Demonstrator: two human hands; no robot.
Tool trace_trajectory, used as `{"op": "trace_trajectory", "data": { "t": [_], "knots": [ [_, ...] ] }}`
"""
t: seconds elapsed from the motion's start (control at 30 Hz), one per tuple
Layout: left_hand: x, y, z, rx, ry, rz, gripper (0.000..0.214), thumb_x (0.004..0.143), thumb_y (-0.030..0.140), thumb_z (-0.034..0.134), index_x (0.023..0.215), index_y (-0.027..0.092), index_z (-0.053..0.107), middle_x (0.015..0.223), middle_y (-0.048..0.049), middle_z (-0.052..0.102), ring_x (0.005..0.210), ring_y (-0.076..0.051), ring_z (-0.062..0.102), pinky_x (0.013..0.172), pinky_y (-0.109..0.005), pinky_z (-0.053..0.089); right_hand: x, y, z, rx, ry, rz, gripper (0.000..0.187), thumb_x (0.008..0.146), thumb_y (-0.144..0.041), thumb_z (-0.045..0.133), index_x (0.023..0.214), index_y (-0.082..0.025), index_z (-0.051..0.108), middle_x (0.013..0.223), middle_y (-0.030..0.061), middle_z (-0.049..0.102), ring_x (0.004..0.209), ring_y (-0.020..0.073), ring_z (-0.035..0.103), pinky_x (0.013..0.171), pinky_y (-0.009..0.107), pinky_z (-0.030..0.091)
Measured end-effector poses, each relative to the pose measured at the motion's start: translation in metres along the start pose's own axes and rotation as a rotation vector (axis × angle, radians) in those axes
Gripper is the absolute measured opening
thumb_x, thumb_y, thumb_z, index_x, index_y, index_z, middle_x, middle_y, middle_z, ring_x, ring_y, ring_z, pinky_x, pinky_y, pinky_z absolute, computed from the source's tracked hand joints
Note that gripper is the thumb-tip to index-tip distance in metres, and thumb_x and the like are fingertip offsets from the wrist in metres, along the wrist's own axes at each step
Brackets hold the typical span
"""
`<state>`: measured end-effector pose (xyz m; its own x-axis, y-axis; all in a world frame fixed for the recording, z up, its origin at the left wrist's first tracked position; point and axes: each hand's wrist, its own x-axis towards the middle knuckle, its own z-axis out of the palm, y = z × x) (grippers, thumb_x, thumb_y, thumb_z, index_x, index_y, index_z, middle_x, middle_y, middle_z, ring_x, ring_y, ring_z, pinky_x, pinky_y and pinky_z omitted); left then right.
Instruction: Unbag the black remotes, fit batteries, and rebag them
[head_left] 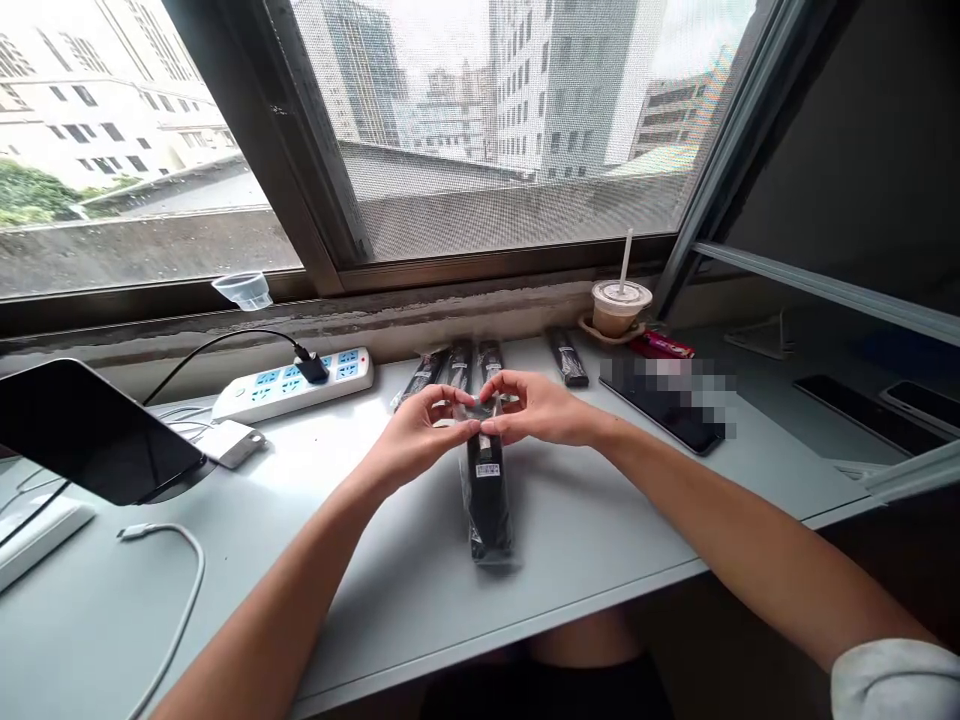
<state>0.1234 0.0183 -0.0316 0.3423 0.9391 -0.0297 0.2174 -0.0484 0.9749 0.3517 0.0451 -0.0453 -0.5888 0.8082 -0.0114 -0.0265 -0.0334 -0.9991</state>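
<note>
The black remote in its clear plastic sleeve (488,490) lies lengthwise on the pale desk (375,560), its far end lifted slightly into both hands; the left hand (420,432) and the right hand (536,408) meet over that end, fingertips pinched on the wrapper's top edge, thumbs and forefingers nearly touching each other. Just behind the hands, a row of similar wrapped black remotes (457,368) lies against the wall under the window, with one more (568,357) set apart to the right. Further right stand a lidded cup with a straw (619,305), a red packet (662,346) and a dark phone (660,405) (partly blurred). To the left are a white power strip (289,384) with a black plug in it, a white adapter (231,443), a loose white cable (176,590) and a dark tablet (82,430) propped upright; none of these lie between the hands and the remote
</note>
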Motion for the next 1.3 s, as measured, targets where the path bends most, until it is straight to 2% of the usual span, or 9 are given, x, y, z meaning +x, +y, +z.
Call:
{"op": "trace_trajectory", "data": {
  "t": [0.17, 0.3, 0.4, 0.67, 0.83, 0.97, 1.07, 1.13, 1.3],
  "knots": [
    [0.000, 0.000, -0.001, 0.073, 0.041, 0.014, 0.055, 0.082, 0.052, 0.084, 0.123, 0.019, 0.068, 0.104, -0.0104, 0.075, 0.099, -0.025, 0.070, 0.089, -0.040, 0.054, 0.000, -0.007, -0.010, -0.064, 0.025, -0.028, 0.044, 0.079, -0.026, 0.089, 0.115, -0.021, 0.064, 0.101, 0.0016, 0.070, 0.088, 0.0178, 0.074, 0.078, 0.033, 0.066],
    [0.000, 0.001, -0.005, 0.123, 0.140, 0.009, 0.048, 0.089, 0.058, 0.074, 0.118, 0.021, 0.072, 0.102, -0.0083, 0.073, 0.094, -0.023, 0.067, 0.089, -0.041, 0.056, 0.015, -0.020, -0.046, -0.185, 0.319, -0.087, 0.039, 0.081, -0.017, 0.079, 0.117, -0.021, 0.064, 0.120, 0.0064, 0.068, 0.090, 0.0170, 0.073, 0.079, 0.032, 0.065],
    [0.000, 0.004, -0.006, 0.144, 0.175, 0.011, 0.044, 0.088, 0.058, 0.073, 0.111, 0.021, 0.074, 0.100, -0.0075, 0.072, 0.092, -0.023, 0.065, 0.082, -0.038, 0.056, 0.038, -0.026, -0.078, -0.480, 0.539, -0.012, 0.040, 0.087, -0.014, 0.070, 0.126, -0.019, 0.062, 0.118, 0.0086, 0.072, 0.091, 0.0178, 0.073, 0.081, 0.032, 0.063],
    [-0.002, 0.004, -0.005, 0.210, 0.143, 0.041, 0.040, 0.090, 0.058, 0.069, 0.105, 0.021, 0.075, 0.098, -0.0064, 0.073, 0.085, -0.022, 0.064, 0.077, -0.034, 0.051, 0.088, -0.015, -0.112, -0.876, 0.607, 0.112, 0.030, 0.079, -0.007, 0.077, 0.109, -0.011, 0.073, 0.119, 0.0170, 0.074, 0.116, 0.0309, 0.067, 0.102, 0.038, 0.050],
    [-0.005, 0.007, -0.003, 0.261, 0.145, 0.024, 0.038, 0.092, 0.056, 0.068, 0.106, 0.022, 0.075, 0.103, -0.0086, 0.074, 0.088, -0.025, 0.065, 0.079, -0.036, 0.049, 0.082, -0.024, -0.094, -1.073, 0.584, 0.117, 0.028, 0.085, -0.015, 0.076, 0.113, -0.012, 0.071, 0.128, 0.0215, 0.069, 0.124, 0.0354, 0.064, 0.103, 0.039, 0.047],
    [-0.006, 0.010, -0.001, 0.256, 0.140, 0.041, 0.037, 0.090, 0.056, 0.070, 0.104, 0.023, 0.075, 0.106, -0.0089, 0.075, 0.088, -0.025, 0.066, 0.077, -0.035, 0.050, 0.066, -0.026, -0.049, -1.152, 0.540, 0.108, 0.042, 0.099, -0.045, 0.063, 0.130, -0.016, 0.061, 0.126, 0.0226, 0.070, 0.120, 0.0395, 0.067, 0.098, 0.044, 0.049],
    [-0.006, 0.009, 0.000, 0.254, 0.138, 0.066, 0.035, 0.091, 0.056, 0.070, 0.102, 0.023, 0.076, 0.104, -0.0084, 0.075, 0.087, -0.024, 0.066, 0.076, -0.035, 0.050, 0.058, -0.020, -0.012, -1.157, 0.438, 0.195, 0.056, 0.091, -0.060, 0.070, 0.124, -0.015, 0.063, 0.114, 0.0253, 0.075, 0.113, 0.0456, 0.070, 0.091, 0.048, 0.052],
    [-0.006, 0.008, 0.000, 0.260, 0.138, 0.073, 0.035, 0.092, 0.056, 0.069, 0.101, 0.023, 0.076, 0.103, -0.0079, 0.076, 0.087, -0.024, 0.066, 0.075, -0.034, 0.050, 0.056, -0.017, 0.003, -1.147, 0.405, 0.241, 0.060, 0.083, -0.052, 0.079, 0.125, -0.013, 0.063, 0.115, 0.0271, 0.075, 0.116, 0.0480, 0.069, 0.094, 0.050, 0.052],
    [-0.004, 0.006, -0.001, 0.285, 0.151, 0.030, 0.039, 0.092, 0.058, 0.068, 0.105, 0.022, 0.075, 0.100, -0.0078, 0.076, 0.092, -0.026, 0.068, 0.077, -0.035, 0.050, 0.058, -0.020, 0.000, -1.013, 0.425, 0.310, 0.075, 0.070, -0.042, 0.085, 0.131, -0.007, 0.058, 0.118, 0.0311, 0.074, 0.118, 0.0509, 0.067, 0.090, 0.050, 0.053]
  ]
}}
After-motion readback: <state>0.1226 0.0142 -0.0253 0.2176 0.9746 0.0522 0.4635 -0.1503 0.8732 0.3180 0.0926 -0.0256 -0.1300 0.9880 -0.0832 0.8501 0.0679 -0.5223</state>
